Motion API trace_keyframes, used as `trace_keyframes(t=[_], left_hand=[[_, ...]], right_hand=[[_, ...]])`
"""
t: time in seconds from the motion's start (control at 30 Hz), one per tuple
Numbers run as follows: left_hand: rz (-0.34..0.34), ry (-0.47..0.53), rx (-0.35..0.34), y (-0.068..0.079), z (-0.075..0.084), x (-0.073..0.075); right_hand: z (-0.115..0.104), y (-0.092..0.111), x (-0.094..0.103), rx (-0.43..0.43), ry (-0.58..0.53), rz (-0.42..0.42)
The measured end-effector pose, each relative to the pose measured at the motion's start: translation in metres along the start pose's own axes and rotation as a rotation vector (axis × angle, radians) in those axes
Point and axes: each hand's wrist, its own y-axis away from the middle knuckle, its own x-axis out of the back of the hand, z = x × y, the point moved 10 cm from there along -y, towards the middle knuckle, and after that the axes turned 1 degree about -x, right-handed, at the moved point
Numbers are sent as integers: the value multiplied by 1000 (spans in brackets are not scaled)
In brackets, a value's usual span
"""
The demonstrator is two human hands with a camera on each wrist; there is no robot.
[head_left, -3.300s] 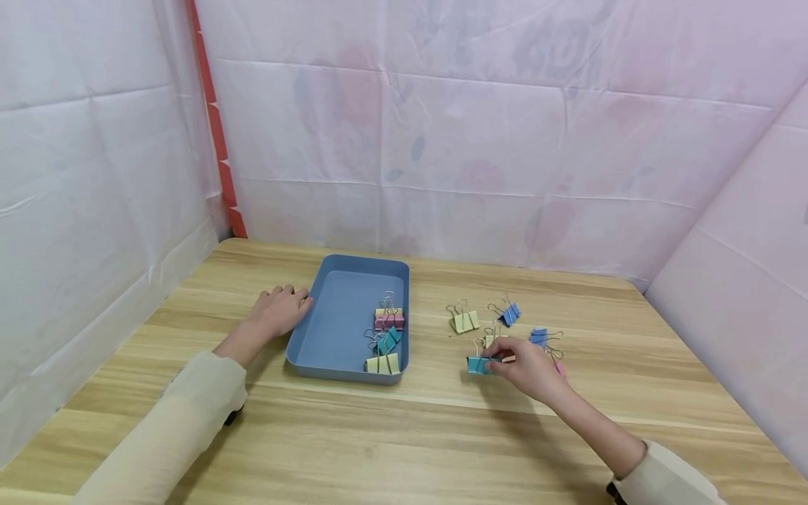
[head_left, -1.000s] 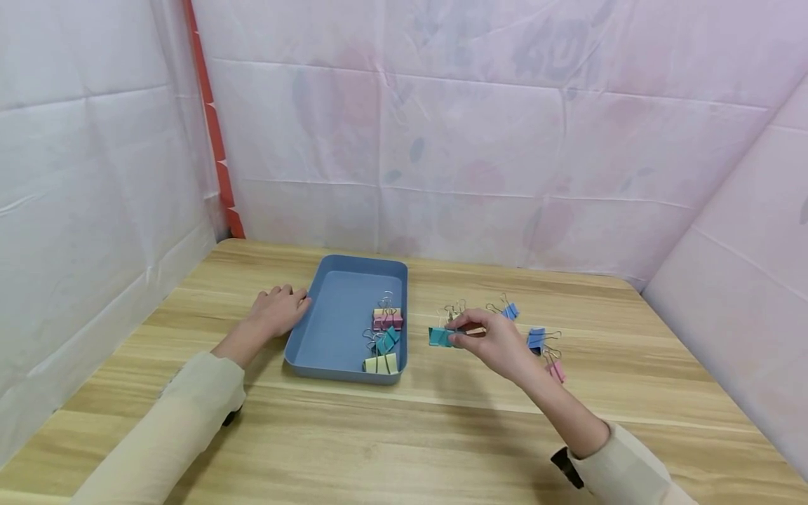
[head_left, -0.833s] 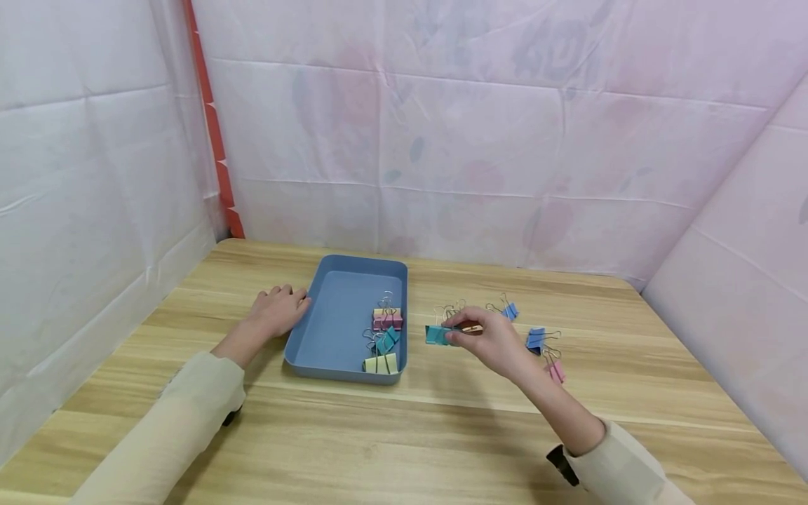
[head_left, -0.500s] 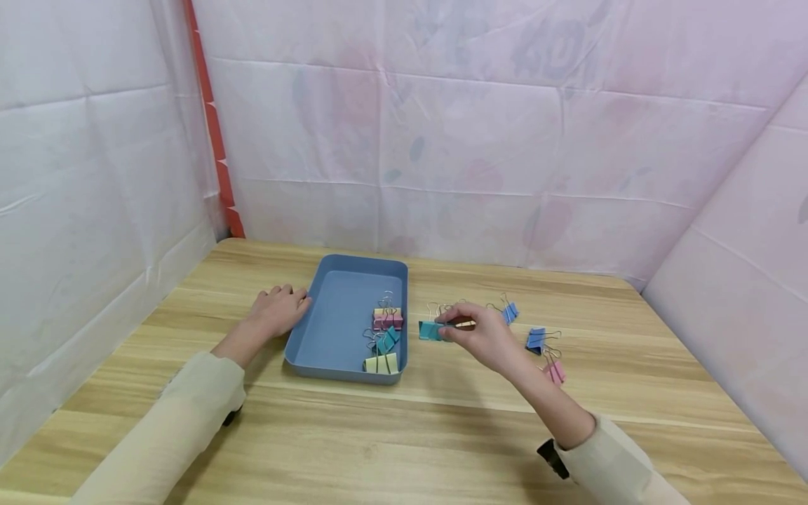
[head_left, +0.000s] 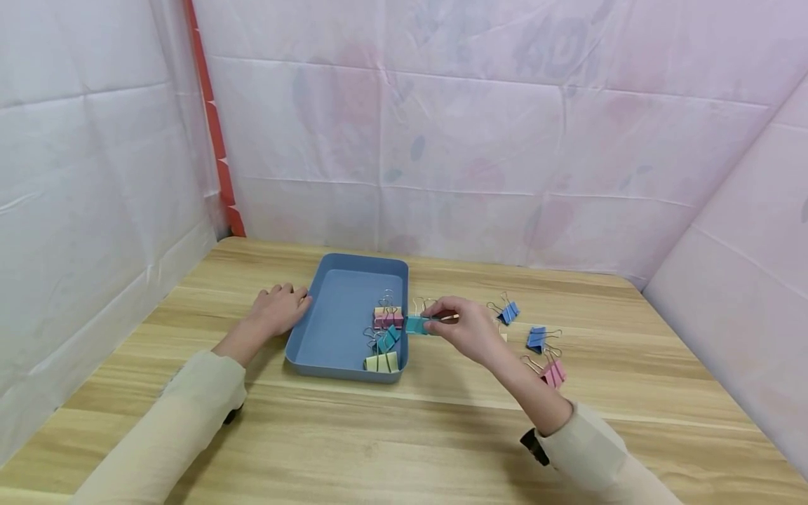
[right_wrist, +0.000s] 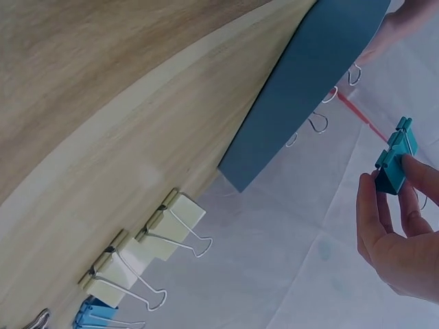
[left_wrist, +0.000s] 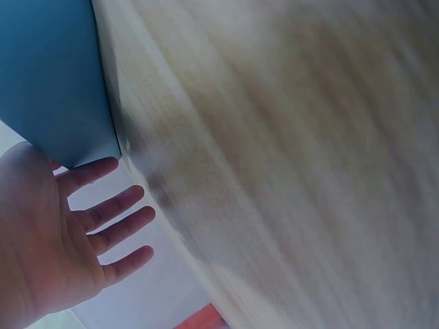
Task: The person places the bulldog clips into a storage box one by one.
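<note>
My right hand [head_left: 463, 330] pinches a teal binder clip [head_left: 416, 325] between thumb and fingers, right at the tray's right rim in the head view. The right wrist view shows this teal clip [right_wrist: 398, 156] held well above the table. Beside the left wall of the blue-grey tray [head_left: 334, 308] rests my left hand [head_left: 278, 308]; its fingers [left_wrist: 113, 205] look straight and spread in the left wrist view, the nearest one touching the tray. Inside the tray, along its right side, lie a pink clip [head_left: 388, 319], another teal clip [head_left: 387, 340] and a pale yellow clip [head_left: 381, 362].
Right of the tray, two blue binder clips [head_left: 508, 313] and a pink one [head_left: 553, 374] lie on the wooden table [head_left: 379, 435]. Pale yellow clips [right_wrist: 175, 223] are partly hidden behind my right hand in the head view. White sheeting [head_left: 473, 140] encloses the table's back and sides.
My right hand has lifted the teal clip from the loose clips and carried it left and away from me to the tray's right rim. The left hand has stayed put.
</note>
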Motion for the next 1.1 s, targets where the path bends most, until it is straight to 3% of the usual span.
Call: trace_keyframes(t=[0.5,0.73,1.1], left_hand=[[-15,2,4,-1,-1,-2],[-14,5,7,-2,-1,-3],[-10,13,9,-3,-3,-4]], right_hand=[[-10,-16,-22,44,-58,-24],[-16,-19,-30,32,-36,-12],[-34,-21,-48,86,29,-24]])
